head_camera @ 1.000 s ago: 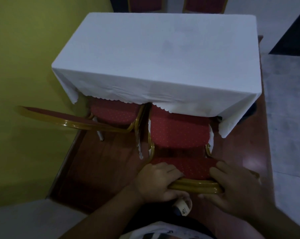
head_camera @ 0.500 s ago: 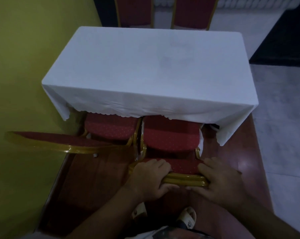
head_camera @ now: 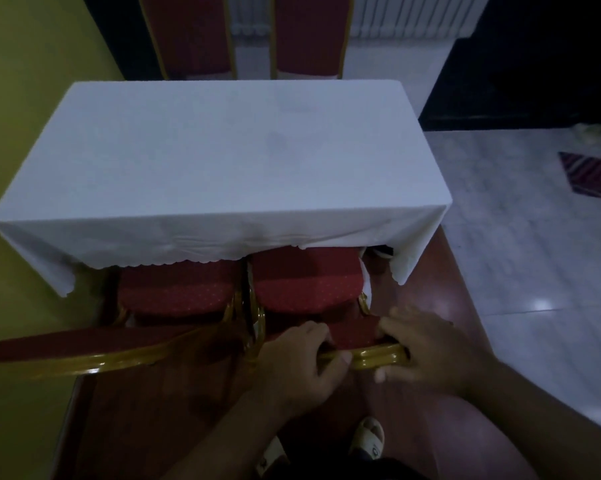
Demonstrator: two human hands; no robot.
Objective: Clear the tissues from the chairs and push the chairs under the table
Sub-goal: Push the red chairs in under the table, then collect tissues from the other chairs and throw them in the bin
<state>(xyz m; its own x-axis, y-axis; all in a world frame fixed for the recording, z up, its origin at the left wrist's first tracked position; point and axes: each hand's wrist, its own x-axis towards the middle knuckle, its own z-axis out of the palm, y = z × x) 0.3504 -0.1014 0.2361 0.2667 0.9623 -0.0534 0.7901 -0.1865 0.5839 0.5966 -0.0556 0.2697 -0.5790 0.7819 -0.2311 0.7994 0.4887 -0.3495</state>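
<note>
A table under a white cloth (head_camera: 223, 161) fills the middle of the view. Two red chairs with gold frames stand at its near side. The right chair (head_camera: 306, 282) has its seat partly under the cloth. My left hand (head_camera: 295, 362) and my right hand (head_camera: 427, 351) both grip the gold top rail of its backrest (head_camera: 371, 356). The left chair (head_camera: 178, 292) stands beside it, its backrest (head_camera: 84, 355) reaching toward the left edge of the view. A bit of white shows at the right chair's far right edge (head_camera: 367, 289); I cannot tell if it is tissue.
A yellow-green wall (head_camera: 25, 98) runs along the left, close to the left chair. Two more red chairs (head_camera: 250, 36) stand at the table's far side. Dark red floor lies under me, grey tiles (head_camera: 534, 254) to the right with a striped mat (head_camera: 593, 174). My sandalled feet (head_camera: 368, 438) are below.
The right chair has slid further under the tablecloth with both hands on its backrest. The view has lifted, so more of the far chairs and the room shows.
</note>
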